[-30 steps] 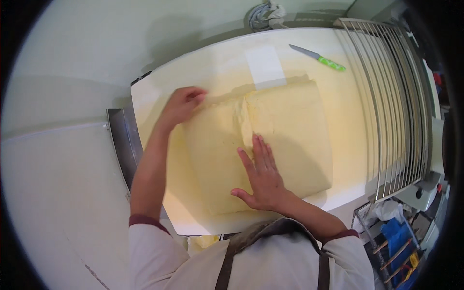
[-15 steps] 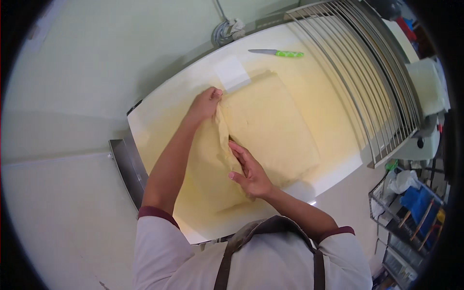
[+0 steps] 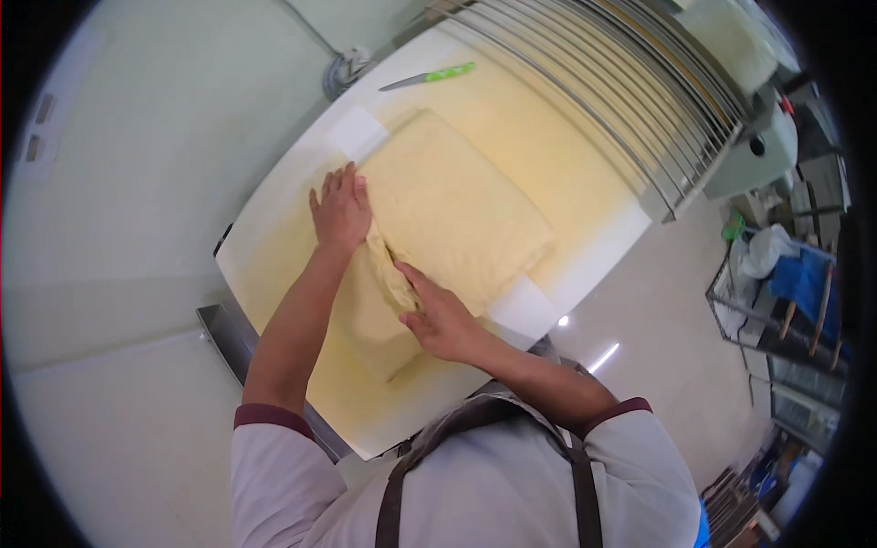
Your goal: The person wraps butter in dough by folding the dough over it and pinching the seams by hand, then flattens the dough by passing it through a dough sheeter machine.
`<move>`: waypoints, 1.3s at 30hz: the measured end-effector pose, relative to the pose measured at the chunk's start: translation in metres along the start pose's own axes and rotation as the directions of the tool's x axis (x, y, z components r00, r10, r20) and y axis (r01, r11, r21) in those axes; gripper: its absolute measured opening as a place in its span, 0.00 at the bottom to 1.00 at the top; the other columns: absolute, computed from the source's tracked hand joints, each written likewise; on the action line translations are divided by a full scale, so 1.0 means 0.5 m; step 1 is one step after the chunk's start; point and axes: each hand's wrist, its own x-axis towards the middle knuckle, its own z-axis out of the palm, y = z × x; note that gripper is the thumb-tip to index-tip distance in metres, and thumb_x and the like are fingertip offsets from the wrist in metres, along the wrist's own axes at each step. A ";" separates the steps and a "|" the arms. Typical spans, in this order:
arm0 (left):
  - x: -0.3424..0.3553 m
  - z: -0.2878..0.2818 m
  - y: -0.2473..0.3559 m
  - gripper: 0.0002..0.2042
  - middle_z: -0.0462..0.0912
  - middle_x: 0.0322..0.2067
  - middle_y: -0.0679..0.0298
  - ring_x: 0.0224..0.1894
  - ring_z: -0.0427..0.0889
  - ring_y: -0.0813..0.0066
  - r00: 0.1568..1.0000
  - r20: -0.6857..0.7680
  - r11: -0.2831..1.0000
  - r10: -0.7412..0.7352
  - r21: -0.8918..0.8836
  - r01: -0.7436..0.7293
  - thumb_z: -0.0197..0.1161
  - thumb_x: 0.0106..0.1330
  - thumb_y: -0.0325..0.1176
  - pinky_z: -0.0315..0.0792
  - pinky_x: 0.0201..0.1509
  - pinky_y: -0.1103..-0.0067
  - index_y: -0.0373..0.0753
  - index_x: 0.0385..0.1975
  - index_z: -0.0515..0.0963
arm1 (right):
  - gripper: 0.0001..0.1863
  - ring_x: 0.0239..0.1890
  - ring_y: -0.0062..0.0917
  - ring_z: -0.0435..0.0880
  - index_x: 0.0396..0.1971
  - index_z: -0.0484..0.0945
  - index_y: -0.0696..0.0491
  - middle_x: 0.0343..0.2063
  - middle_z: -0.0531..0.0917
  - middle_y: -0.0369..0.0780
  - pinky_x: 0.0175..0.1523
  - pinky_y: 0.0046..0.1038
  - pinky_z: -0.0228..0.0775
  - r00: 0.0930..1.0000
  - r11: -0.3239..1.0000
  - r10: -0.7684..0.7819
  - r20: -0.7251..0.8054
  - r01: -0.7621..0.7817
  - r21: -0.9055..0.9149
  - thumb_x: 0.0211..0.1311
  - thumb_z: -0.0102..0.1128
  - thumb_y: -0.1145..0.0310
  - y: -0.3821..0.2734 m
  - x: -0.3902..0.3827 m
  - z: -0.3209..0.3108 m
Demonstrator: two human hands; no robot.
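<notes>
Yellow dough (image 3: 452,210); blue plastic (image 3: 797,290) in wire basket (image 3: 726,320)

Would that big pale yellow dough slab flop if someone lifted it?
Probably: the pale yellow dough slab looks soft, with its ridge bunched into wrinkles near the right hand. It may be fairly heavy, as it covers much of the table. Pushed, it would more likely crease than roll, since it lies broad and flat.
</notes>
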 end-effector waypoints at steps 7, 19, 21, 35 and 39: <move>-0.037 0.010 -0.046 0.25 0.59 0.67 0.58 0.71 0.54 0.62 0.986 -0.008 0.944 0.169 -0.286 -0.165 0.37 0.74 0.46 0.45 0.71 0.53 0.46 0.68 0.56 | 0.33 0.54 0.50 0.73 0.63 0.57 0.62 0.53 0.72 0.57 0.58 0.40 0.66 0.988 0.981 -0.064 -0.141 0.036 -0.190 0.58 0.57 0.73 0.043 -0.059 0.043; -0.098 -0.009 0.040 0.27 0.52 0.70 0.57 0.72 0.49 0.59 0.942 0.033 0.936 0.334 -0.125 -0.328 0.36 0.73 0.49 0.40 0.71 0.50 0.45 0.69 0.53 | 0.32 0.48 0.47 0.78 0.61 0.63 0.61 0.47 0.77 0.56 0.54 0.36 0.69 0.994 0.998 0.019 -0.104 -0.025 -0.057 0.56 0.59 0.70 0.054 -0.056 0.044; -0.093 -0.012 0.069 0.27 0.51 0.70 0.57 0.73 0.48 0.59 0.960 0.031 0.959 0.279 -0.054 -0.277 0.36 0.73 0.50 0.38 0.71 0.50 0.44 0.69 0.53 | 0.32 0.52 0.46 0.77 0.61 0.63 0.61 0.50 0.76 0.56 0.58 0.35 0.67 0.997 0.999 -0.010 -0.070 0.007 -0.041 0.56 0.60 0.70 0.070 -0.052 0.055; -0.137 -0.030 0.116 0.28 0.50 0.71 0.57 0.73 0.46 0.58 0.986 -0.018 0.986 0.168 -0.020 -0.168 0.37 0.73 0.47 0.35 0.72 0.52 0.41 0.69 0.52 | 0.28 0.45 0.50 0.78 0.58 0.66 0.58 0.44 0.78 0.56 0.49 0.41 0.71 0.969 0.998 0.024 -0.244 -0.008 0.067 0.55 0.61 0.73 0.027 -0.122 0.040; -0.165 -0.026 0.088 0.28 0.49 0.71 0.57 0.73 0.46 0.58 0.971 0.034 0.936 0.238 -0.276 -0.219 0.36 0.73 0.48 0.35 0.72 0.52 0.41 0.69 0.51 | 0.29 0.46 0.48 0.79 0.58 0.67 0.56 0.42 0.80 0.54 0.50 0.38 0.72 0.982 0.999 -0.025 -0.189 0.015 -0.052 0.54 0.63 0.75 0.021 -0.129 0.028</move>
